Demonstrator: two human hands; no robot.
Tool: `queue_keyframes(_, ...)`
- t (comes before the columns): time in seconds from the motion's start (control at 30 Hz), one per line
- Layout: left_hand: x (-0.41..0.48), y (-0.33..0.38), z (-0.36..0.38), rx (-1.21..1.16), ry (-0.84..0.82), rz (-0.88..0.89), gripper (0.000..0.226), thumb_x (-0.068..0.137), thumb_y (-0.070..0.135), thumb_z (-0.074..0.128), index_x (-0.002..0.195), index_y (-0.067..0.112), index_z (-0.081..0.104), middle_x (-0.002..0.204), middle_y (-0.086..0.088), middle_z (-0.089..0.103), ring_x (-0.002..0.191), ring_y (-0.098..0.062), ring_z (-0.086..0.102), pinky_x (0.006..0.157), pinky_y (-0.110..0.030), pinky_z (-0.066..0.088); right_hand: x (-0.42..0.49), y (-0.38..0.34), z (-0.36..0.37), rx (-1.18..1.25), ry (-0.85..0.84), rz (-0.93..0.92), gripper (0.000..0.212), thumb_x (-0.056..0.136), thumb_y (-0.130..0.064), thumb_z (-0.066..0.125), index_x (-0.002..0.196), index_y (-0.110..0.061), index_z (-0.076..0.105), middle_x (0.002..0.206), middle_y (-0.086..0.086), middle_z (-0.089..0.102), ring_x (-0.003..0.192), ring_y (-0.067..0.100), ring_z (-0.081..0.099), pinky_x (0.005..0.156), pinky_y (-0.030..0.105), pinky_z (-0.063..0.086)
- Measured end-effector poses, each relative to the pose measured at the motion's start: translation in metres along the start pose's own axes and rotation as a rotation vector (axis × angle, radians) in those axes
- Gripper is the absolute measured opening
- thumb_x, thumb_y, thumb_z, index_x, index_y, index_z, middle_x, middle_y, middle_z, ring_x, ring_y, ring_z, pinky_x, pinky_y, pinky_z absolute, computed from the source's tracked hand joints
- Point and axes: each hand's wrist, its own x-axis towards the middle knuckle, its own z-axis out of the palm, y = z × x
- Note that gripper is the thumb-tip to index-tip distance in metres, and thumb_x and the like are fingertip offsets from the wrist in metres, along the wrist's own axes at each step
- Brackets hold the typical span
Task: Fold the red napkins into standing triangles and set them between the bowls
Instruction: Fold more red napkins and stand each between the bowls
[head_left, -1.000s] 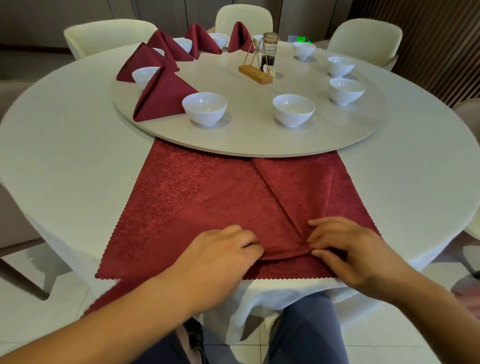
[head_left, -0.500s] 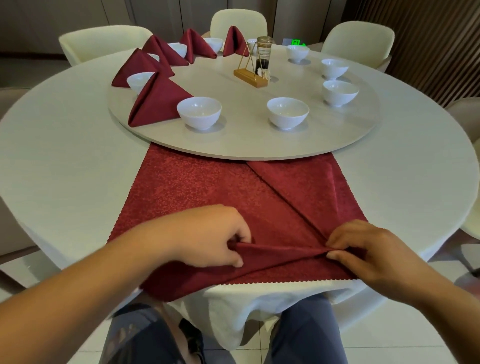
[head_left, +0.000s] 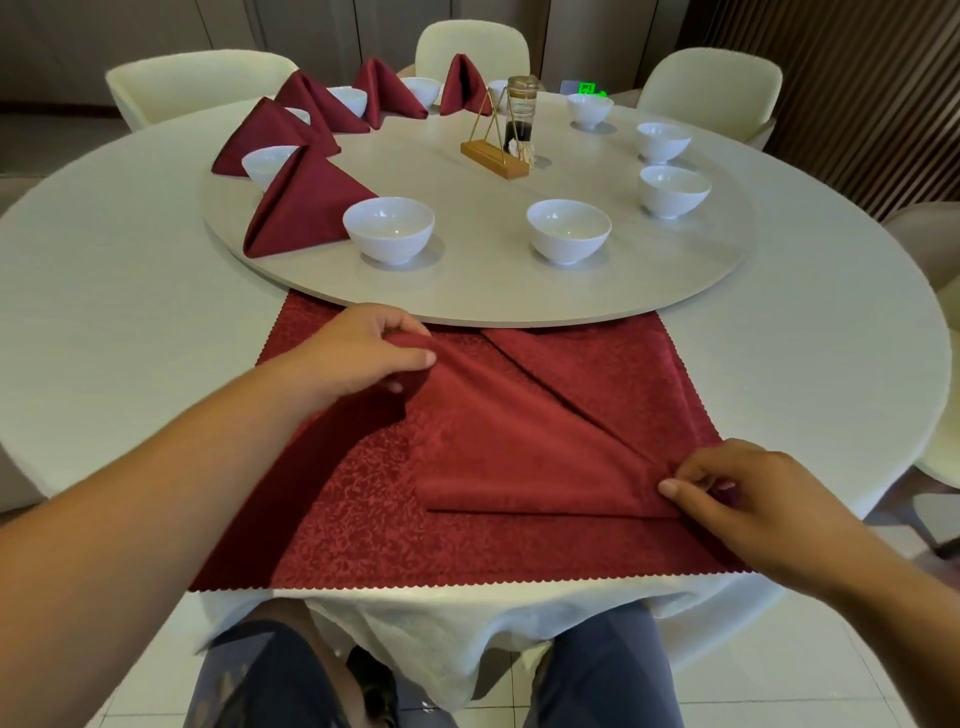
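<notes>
- The right hand (head_left: 753, 501) pinches a folded corner of the red napkin (head_left: 363, 499), which lies spread at the near edge of the table (head_left: 104, 322).
- Farther off, to the left of that pinch, the left hand (head_left: 353, 358) grips a lifted fold of the same cloth.
- Just beyond the left hand's grip is the turntable (head_left: 467, 306), carrying white bowls (head_left: 388, 228) and standing folded napkins (head_left: 301, 202).

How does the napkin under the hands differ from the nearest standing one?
The flat napkin lies partly folded on the tablecloth; the standing napkin is a finished triangle on the turntable. The left hand and right hand pinch the flat napkin, not the standing napkin. Both are red.
</notes>
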Motion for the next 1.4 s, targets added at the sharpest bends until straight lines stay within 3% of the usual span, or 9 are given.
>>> queue_keyframes(0.17, 0.025, -0.006, 0.036, -0.031, 0.242, 0.007, 0.031, 0.079, 0.019, 0.087, 0.098, 0.015, 0.063, 0.085, -0.003, 0.075, 0.053, -0.007, 0.064, 0.041, -0.018, 0.043, 0.008, -0.003, 0.003, -0.01, -0.001, 0.168, 0.049, 0.09, -0.057, 0.056, 0.058, -0.021, 0.063, 0.058, -0.013, 0.062, 0.062, 0.004, 0.059, 0.06, 0.027, 0.047)
queue_keyframes(0.37, 0.04, -0.01, 0.056, -0.013, 0.29, 0.038, 0.046, 0.074, 0.022, 0.091, 0.089, 0.02, 0.047, 0.077, -0.006, 0.071, 0.071, -0.025, 0.071, 0.073, -0.044, 0.06, 0.013, -0.005, 0.009, -0.036, 0.024, 0.194, 0.017, 0.084, -0.038, 0.076, 0.071, -0.035, 0.066, 0.07, -0.02, 0.065, 0.073, -0.001, 0.059, 0.064, 0.025, 0.047)
queue_keyframes(0.47, 0.041, -0.005, 0.057, 0.037, 0.316, 0.015, 0.048, 0.078, 0.038, 0.087, 0.095, 0.017, 0.047, 0.073, 0.001, 0.064, 0.064, -0.02, 0.063, 0.059, -0.036, 0.053, 0.012, -0.003, 0.008, -0.028, 0.012, 0.18, 0.017, 0.085, -0.032, 0.076, 0.073, -0.035, 0.065, 0.069, -0.015, 0.065, 0.076, 0.002, 0.059, 0.065, 0.026, 0.049)
queue_keyframes(0.57, 0.03, 0.006, 0.053, 0.089, 0.248, -0.079, 0.054, 0.083, 0.052, 0.078, 0.104, 0.012, 0.048, 0.073, 0.002, 0.057, 0.056, -0.015, 0.053, 0.042, -0.027, 0.042, 0.011, -0.001, 0.011, -0.029, 0.028, 0.165, 0.017, 0.087, -0.028, 0.074, 0.074, -0.035, 0.065, 0.071, -0.014, 0.065, 0.077, 0.002, 0.058, 0.066, 0.027, 0.05)
queue_keyframes(0.87, -0.029, 0.006, 0.043, 0.24, 0.012, -0.171, 0.055, 0.079, 0.065, 0.073, 0.103, 0.023, 0.047, 0.081, -0.001, 0.072, 0.062, -0.012, 0.067, 0.048, -0.027, 0.043, 0.006, 0.007, 0.025, -0.051, 0.058, 0.066, 0.021, 0.09, -0.018, 0.066, 0.08, -0.036, 0.06, 0.073, -0.015, 0.06, 0.084, 0.002, 0.053, 0.07, 0.02, 0.041)
queue_keyframes(1.0, -0.052, 0.007, 0.053, 0.094, -0.006, -0.144, 0.045, 0.081, 0.053, 0.078, 0.103, 0.02, 0.057, 0.071, 0.007, 0.062, 0.05, -0.002, 0.052, 0.05, -0.023, 0.037, 0.005, 0.004, 0.024, -0.024, 0.055, 0.07, 0.016, 0.093, -0.026, 0.064, 0.081, -0.037, 0.061, 0.075, -0.013, 0.061, 0.083, 0.0, 0.052, 0.07, 0.02, 0.041)
queue_keyframes(1.13, -0.074, 0.0, 0.065, -0.055, -0.037, -0.018, 0.03, 0.086, 0.026, 0.081, 0.106, 0.021, 0.059, 0.072, 0.009, 0.068, 0.058, 0.001, 0.059, 0.063, -0.021, 0.046, 0.004, 0.002, 0.026, -0.029, 0.073, 0.08, 0.015, 0.091, -0.028, 0.068, 0.081, -0.038, 0.061, 0.069, -0.012, 0.06, 0.083, -0.001, 0.051, 0.069, 0.016, 0.036)
queue_keyframes(1.23, -0.082, -0.01, 0.07, -0.033, -0.017, 0.098, 0.023, 0.089, 0.013, 0.077, 0.104, 0.023, 0.061, 0.068, 0.013, 0.068, 0.055, -0.005, 0.058, 0.056, -0.024, 0.048, 0.002, 0.0, 0.028, -0.028, 0.091, 0.089, 0.017, 0.092, -0.024, 0.068, 0.083, -0.037, 0.062, 0.067, -0.012, 0.059, 0.082, -0.001, 0.051, 0.071, 0.016, 0.037)
queue_keyframes(1.4, -0.094, -0.019, 0.065, 0.114, 0.026, 0.187, 0.019, 0.091, 0.02, 0.074, 0.098, 0.034, 0.064, 0.084, 0.0, 0.072, 0.08, -0.026, 0.067, 0.083, -0.047, 0.052, -0.001, -0.011, 0.037, -0.089, 0.154, 0.032, 0.02, 0.091, -0.018, 0.069, 0.084, -0.036, 0.062, 0.075, -0.021, 0.057, 0.082, 0.003, 0.052, 0.075, 0.03, 0.044)
